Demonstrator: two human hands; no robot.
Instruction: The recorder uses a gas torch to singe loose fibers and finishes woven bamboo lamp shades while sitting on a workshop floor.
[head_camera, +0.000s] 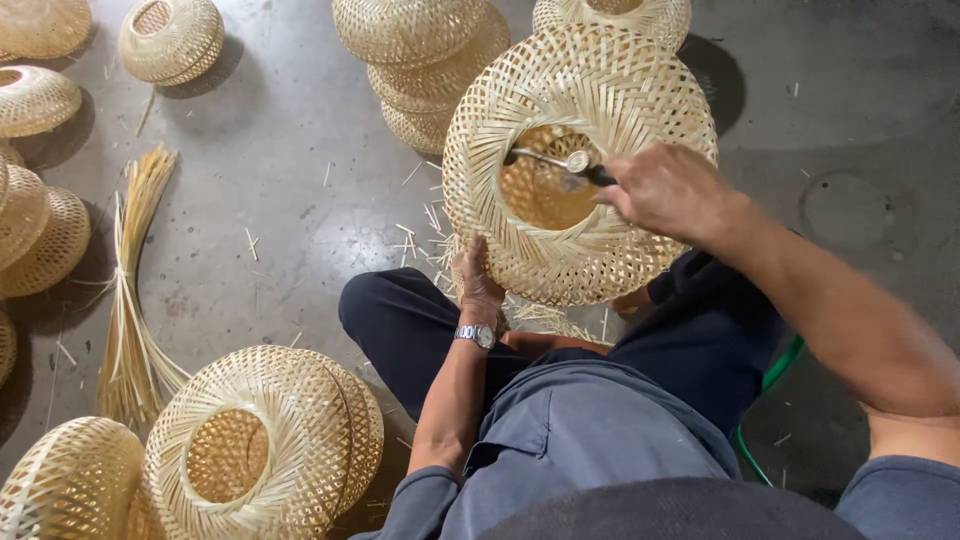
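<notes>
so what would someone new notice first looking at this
Most striking is the big woven bamboo basket at centre top, steadied from below by the left hand while the right hand holds scissors at its opening. More woven baskets ring the grey floor, with a bundle of bamboo strips at left.

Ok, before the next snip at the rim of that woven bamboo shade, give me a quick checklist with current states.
1. Left hand steadies the woven shade at its lower edge: ok.
2. Right hand has a closed grip on the dark-handled metal tool: ok.
3. Tool tip sits inside the shade's round opening: ok.
4. Whether the blades are on a strand: cannot tell.
5. Left fingers away from the tool: ok.
6. Floor near the knees free of bamboo offcuts: not ok.
</notes>
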